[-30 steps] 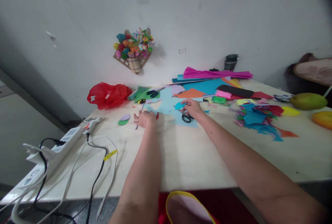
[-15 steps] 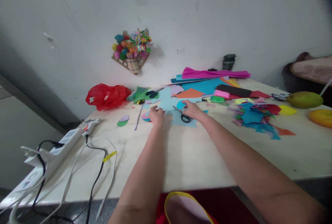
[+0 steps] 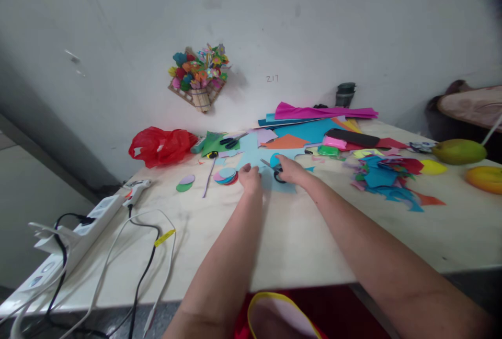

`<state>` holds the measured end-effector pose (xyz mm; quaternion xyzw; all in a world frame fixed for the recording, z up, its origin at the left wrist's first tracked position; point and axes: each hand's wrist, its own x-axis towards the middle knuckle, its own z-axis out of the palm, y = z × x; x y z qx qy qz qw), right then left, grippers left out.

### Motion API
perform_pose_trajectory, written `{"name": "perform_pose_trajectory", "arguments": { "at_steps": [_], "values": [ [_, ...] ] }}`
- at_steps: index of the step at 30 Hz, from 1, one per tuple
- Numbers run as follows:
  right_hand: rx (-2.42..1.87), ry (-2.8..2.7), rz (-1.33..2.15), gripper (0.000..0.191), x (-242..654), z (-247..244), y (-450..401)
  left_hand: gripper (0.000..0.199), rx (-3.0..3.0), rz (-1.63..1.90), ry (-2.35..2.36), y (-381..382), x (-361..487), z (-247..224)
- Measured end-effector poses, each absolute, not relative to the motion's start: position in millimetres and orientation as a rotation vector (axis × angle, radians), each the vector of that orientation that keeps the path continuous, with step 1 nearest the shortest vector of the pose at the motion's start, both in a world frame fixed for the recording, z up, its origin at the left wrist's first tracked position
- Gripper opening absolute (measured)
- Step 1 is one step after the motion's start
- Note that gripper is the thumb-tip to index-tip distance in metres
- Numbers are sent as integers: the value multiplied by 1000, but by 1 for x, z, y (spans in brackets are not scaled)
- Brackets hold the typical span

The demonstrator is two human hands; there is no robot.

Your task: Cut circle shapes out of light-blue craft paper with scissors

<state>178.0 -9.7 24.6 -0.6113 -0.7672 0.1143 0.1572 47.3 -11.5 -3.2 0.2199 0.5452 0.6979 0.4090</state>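
Note:
My right hand [image 3: 291,169] has its fingers closed at the black handles of the scissors [image 3: 279,176], whose blades point left. A blue paper circle [image 3: 274,160] lies by its fingertips, partly hidden. My left hand [image 3: 250,177] rests at the left edge of the light blue paper [image 3: 251,158], its fingers loosely bent and apart, with nothing visible in them. Just left of it is a pile of coloured paper circles [image 3: 226,174], a pale blue one on top. More light blue paper [image 3: 279,187] lies beneath the scissors.
Purple and green circles [image 3: 185,182] and a thin purple strip [image 3: 208,179] lie further left. Behind are a second pair of scissors [image 3: 231,141] and a red bag [image 3: 161,146]. Paper scraps [image 3: 386,176] heap at right; a power strip [image 3: 80,237] with cables lies left.
My left hand has moved right, off the pile of circles, which now shows more fully. My right hand has shifted slightly left and covers more of the scissors' handles.

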Motion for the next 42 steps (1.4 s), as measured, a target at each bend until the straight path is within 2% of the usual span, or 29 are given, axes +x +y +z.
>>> {"name": "perform_pose_trajectory", "arguments": {
  "at_steps": [3,8,18,24,31,38,42],
  "values": [
    [-1732,-2173,322,74,179,22,-7,26,400,1733,1299,-18,48,5],
    [-1713,-2108,315,74,180,18,-4,17,481,1740,1397,-27,50,16],
    [-1663,-1970,348,76,187,9,6,20,374,1543,1475,-38,56,37],
    [-1619,-1926,363,77,187,6,9,13,601,1543,1522,-33,46,32],
    [-1701,-1813,212,78,189,12,11,17,543,1547,1480,-29,48,24],
    [-1956,-1675,91,68,208,24,0,20,618,1645,1493,-17,35,6],
    [-2020,-1669,58,66,212,24,-2,20,624,1624,1485,-21,39,11]
  ]
}}
